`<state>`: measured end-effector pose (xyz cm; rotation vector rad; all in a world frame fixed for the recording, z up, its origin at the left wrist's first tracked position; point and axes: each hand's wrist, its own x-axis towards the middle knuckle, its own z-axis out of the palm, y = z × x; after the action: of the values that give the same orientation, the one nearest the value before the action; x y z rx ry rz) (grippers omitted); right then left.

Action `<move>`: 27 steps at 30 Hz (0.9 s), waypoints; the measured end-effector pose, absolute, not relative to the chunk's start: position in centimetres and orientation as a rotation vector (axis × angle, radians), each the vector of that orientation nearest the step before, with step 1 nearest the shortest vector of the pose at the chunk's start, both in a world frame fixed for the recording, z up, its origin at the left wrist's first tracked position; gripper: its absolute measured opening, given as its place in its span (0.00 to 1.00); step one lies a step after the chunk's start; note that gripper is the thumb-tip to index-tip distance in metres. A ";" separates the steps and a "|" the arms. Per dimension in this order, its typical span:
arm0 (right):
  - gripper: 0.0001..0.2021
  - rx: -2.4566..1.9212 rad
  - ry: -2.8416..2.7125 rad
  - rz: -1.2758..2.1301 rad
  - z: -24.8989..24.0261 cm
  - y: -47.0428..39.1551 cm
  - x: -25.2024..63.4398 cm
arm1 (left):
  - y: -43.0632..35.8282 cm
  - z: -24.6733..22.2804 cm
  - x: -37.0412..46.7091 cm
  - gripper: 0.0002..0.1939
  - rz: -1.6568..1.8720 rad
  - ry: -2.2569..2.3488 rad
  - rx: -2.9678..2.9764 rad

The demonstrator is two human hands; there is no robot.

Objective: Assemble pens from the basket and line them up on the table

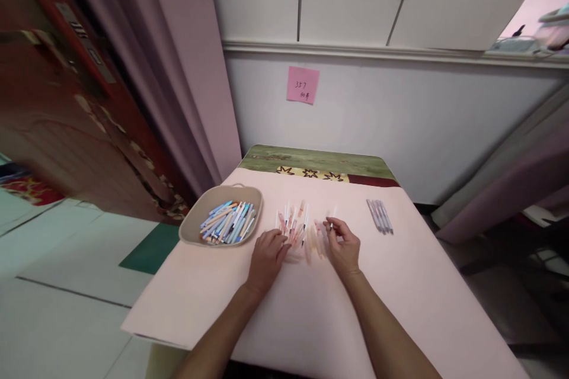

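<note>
A loose group of pens (294, 222), clear and pinkish with some white ones, lies on the table between my hands, several of them blurred. At the left side of this group, my left hand (267, 253) rests with its fingers bent and thumb apart, its fingertips touching the nearest pens. On the right, my right hand (345, 244) pinches a slim pen (331, 225) with a pale body between thumb and forefinger. Further right, several greyish-lilac pens (380, 217) lie side by side in a neat row.
A beige basket (189, 230) full of blue, orange and white pens stands at the table's left. The table (311, 314) has a pale pink cover, with a green patterned strip (311, 159) at its far end. Behind it, a pink note (303, 84) sticks to the wall.
</note>
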<state>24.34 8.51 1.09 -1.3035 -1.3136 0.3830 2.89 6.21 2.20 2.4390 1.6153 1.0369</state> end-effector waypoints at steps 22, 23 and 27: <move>0.13 -1.343 -1.241 0.382 1.3 9.2 25.1 | 10.5 3.5 3.7 0.16 0.599 1.698 2.530; 0.14 -1.340 -1.211 0.410 1.3 9.3 25.1 | 10.1 3.0 3.5 0.17 0.659 1.700 2.501; 0.14 -1.339 -1.141 0.457 1.0 9.6 25.4 | 7.2 0.8 2.5 0.18 0.989 1.696 2.288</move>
<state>25.45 9.57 1.00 -1.3388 -1.1415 0.4573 2.46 7.24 0.80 2.2877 1.6964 0.9894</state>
